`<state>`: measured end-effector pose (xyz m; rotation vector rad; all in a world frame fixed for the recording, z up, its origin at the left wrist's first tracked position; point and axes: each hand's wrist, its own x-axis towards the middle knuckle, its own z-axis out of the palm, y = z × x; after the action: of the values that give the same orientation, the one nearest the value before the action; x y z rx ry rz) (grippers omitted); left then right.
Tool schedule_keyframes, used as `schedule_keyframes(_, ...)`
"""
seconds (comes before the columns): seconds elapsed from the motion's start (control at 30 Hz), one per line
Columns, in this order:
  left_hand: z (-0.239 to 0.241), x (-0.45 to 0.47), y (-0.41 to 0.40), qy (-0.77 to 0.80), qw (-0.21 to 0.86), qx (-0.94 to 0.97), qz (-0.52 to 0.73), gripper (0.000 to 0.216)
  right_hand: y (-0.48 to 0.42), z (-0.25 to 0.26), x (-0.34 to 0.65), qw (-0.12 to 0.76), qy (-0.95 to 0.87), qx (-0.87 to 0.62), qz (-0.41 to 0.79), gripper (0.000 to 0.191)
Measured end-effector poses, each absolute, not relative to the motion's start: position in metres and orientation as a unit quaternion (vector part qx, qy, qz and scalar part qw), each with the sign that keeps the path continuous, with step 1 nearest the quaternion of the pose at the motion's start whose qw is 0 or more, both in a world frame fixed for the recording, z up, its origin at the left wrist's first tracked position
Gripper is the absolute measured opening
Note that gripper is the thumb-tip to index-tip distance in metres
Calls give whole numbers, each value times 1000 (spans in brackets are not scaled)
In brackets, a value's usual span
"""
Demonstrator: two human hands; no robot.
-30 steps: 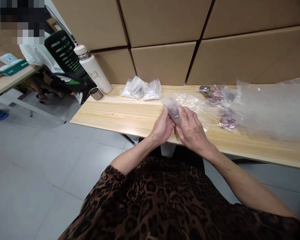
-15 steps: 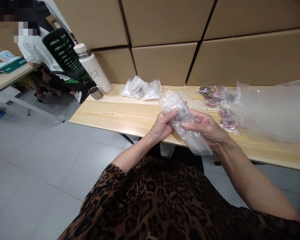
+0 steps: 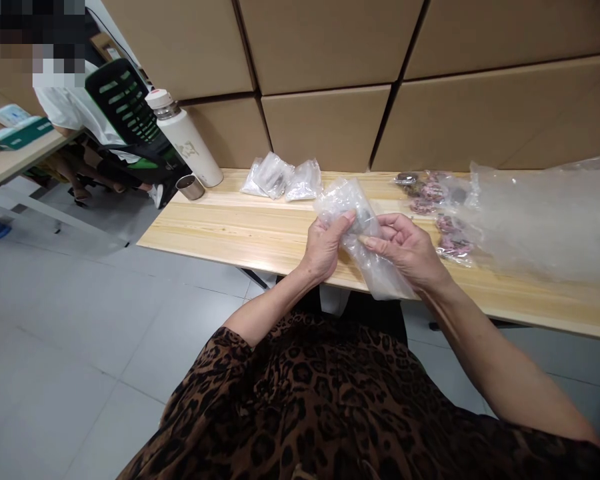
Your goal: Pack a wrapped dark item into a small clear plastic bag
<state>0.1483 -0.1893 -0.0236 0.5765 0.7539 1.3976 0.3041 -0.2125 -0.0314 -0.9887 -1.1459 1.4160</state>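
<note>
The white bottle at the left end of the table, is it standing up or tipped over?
Upright. The white bottle stands on its base on the wooden table, its cap on top, a small metal cup beside it.

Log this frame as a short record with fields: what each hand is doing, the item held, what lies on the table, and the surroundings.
left hand: left hand pinches the clear plastic bag near its upper end
right hand: right hand grips the same bag lower down
held item: small dark object inside the bag, kind unclear
table: wooden table bears small packed bags, pink-and-dark items, a large plastic sheet, a white bottle, a metal cup
background: cardboard boxes; another person sits at far left
</note>
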Motion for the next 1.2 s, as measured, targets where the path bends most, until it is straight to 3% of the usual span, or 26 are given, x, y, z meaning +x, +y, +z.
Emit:
schedule_keyframes(0.13,-19,147,-189,345,643,243,639,23,-209,-43,321,482,-550,-446,517,70)
schedule_keyframes(0.27,-13,143,-185,351,632,220,655,23,-206,-54,340,444,-645,-504,364,116)
schedule_keyframes(0.33,-12,142,-184,352,630,219,657,26,-206,-56,343,402,-670,-496,379,131)
schedule_keyframes(0.47,-13,142,-182,353,599,268,667,25,-208,-51,331,349,-649,-468,487,143)
schedule_keyframes(0.53,-13,140,-180,354,578,285,678,22,-209,-46,322,367,-614,-476,511,134)
schedule_keyframes(0.67,-7,134,-176,356,577,265,686,22,-210,-30,311,384,-550,-439,598,97)
schedule_keyframes(0.83,1,129,-181,343,638,242,645,28,-202,-20,307,396,-523,-394,643,93)
schedule_keyframes(0.97,-2,128,-184,347,626,262,648,30,-194,-33,303,449,-551,-420,565,76)
schedule_keyframes(1.1,-6,121,-183,345,634,236,651,34,-196,-43,304,504,-634,-471,350,96)
schedule_keyframes(1.2,-8,116,-182,324,641,265,643,27,-206,-36,299,478,-657,-435,388,86)
